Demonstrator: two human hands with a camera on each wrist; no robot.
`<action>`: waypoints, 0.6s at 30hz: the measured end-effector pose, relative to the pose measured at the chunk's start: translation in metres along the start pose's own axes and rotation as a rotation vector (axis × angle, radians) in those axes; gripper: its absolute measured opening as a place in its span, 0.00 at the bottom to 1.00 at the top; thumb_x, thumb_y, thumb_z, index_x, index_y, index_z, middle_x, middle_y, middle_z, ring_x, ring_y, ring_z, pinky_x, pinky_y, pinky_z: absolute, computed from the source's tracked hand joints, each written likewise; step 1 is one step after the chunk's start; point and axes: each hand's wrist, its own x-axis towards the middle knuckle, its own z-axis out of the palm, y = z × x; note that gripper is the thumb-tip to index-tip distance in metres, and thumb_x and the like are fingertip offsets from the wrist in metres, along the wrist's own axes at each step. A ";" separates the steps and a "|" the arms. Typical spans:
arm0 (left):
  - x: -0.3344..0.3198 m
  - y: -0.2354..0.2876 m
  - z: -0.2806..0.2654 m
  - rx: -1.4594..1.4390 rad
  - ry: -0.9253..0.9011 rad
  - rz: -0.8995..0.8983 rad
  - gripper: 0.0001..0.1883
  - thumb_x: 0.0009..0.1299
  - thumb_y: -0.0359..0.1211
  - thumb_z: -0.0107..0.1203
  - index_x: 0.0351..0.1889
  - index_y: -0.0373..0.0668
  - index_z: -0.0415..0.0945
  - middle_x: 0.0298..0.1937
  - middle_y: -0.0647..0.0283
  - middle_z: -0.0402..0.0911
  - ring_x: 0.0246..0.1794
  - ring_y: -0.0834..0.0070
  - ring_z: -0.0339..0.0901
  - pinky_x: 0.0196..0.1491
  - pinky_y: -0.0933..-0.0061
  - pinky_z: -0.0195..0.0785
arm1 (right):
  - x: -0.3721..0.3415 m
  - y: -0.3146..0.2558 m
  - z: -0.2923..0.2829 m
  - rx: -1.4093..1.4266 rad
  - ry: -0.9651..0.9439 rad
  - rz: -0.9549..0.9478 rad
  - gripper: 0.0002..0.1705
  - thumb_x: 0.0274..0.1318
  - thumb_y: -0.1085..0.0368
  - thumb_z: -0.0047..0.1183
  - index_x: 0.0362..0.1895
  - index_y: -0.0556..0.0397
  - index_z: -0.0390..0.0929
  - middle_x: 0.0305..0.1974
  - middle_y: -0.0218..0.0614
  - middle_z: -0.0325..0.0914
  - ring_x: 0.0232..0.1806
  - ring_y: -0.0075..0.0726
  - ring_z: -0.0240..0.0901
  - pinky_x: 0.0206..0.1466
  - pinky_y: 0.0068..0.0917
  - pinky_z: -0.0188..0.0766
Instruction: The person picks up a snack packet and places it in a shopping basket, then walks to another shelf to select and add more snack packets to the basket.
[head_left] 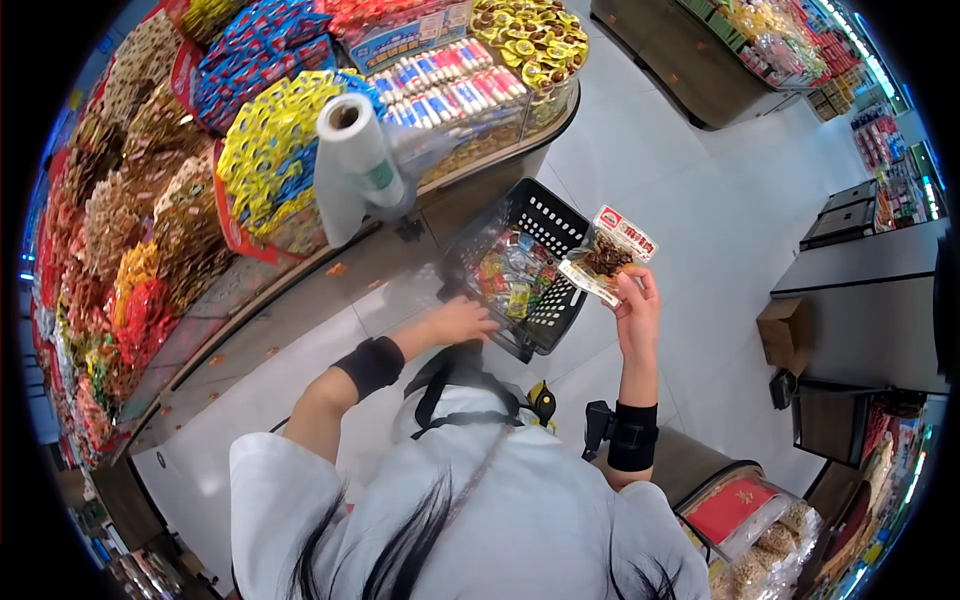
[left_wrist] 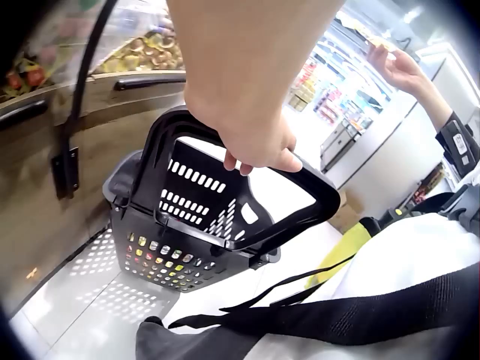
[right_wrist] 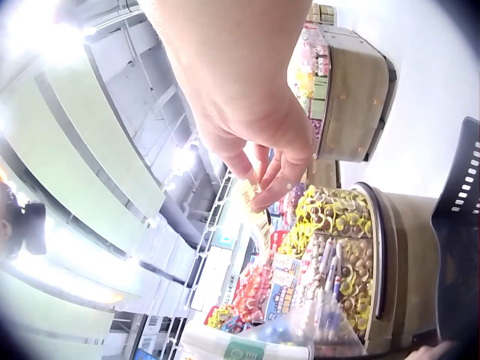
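Observation:
My left hand [left_wrist: 244,131] grips the handle [left_wrist: 319,191] of a black plastic shopping basket [left_wrist: 187,247], which hangs in front of my body. Inside the basket, in the head view, lies a pile of small wrapped snacks [head_left: 515,275]. My right hand [head_left: 637,300] pinches the lower edge of a flat snack packet [head_left: 610,255] with a white and red label and a window of dark food. The packet is raised just right of the basket's rim. In the right wrist view, thumb and fingertips meet at the edge of the packet [right_wrist: 256,217], seen nearly edge-on.
Candy bins [head_left: 270,150] curve along the left, full of wrapped sweets. A roll of plastic bags [head_left: 360,150] stands at their edge, close to the basket. Another display counter [head_left: 690,60] is at the back right. A cardboard box [head_left: 785,333] sits on the right.

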 end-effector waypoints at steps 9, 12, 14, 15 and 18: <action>0.149 -0.031 -0.015 0.030 0.302 0.066 0.16 0.63 0.49 0.43 0.44 0.55 0.71 0.32 0.67 0.70 0.38 0.71 0.69 0.37 0.67 0.59 | 0.062 -0.035 -0.034 0.016 0.140 -0.060 0.06 0.53 0.68 0.47 0.36 0.50 0.66 0.28 0.31 0.75 0.27 0.23 0.74 0.27 0.20 0.72; 0.203 -0.039 -0.022 0.045 0.322 0.053 0.16 0.62 0.49 0.45 0.43 0.55 0.72 0.32 0.67 0.71 0.39 0.70 0.69 0.38 0.67 0.58 | 0.091 -0.048 -0.057 0.027 0.126 -0.078 0.05 0.54 0.68 0.47 0.36 0.49 0.66 0.28 0.30 0.75 0.27 0.22 0.73 0.27 0.19 0.72; 0.235 -0.046 -0.026 0.049 0.308 0.033 0.16 0.62 0.49 0.45 0.43 0.55 0.72 0.33 0.67 0.72 0.39 0.70 0.69 0.38 0.66 0.58 | 0.114 -0.057 -0.068 0.021 0.123 -0.052 0.05 0.54 0.68 0.47 0.36 0.50 0.66 0.27 0.29 0.74 0.27 0.22 0.73 0.27 0.20 0.72; 0.254 -0.050 -0.030 0.057 0.306 0.022 0.16 0.62 0.49 0.46 0.43 0.55 0.72 0.33 0.67 0.72 0.39 0.70 0.69 0.38 0.66 0.58 | 0.128 -0.064 -0.075 0.017 0.115 -0.044 0.05 0.54 0.68 0.47 0.36 0.50 0.66 0.27 0.29 0.73 0.26 0.21 0.72 0.27 0.20 0.72; 0.303 -0.061 -0.042 0.045 0.257 -0.019 0.17 0.62 0.49 0.45 0.45 0.56 0.71 0.36 0.66 0.73 0.42 0.68 0.70 0.41 0.65 0.59 | 0.175 -0.078 -0.108 0.032 0.046 -0.017 0.07 0.53 0.69 0.48 0.37 0.52 0.66 0.31 0.35 0.73 0.29 0.27 0.73 0.30 0.23 0.71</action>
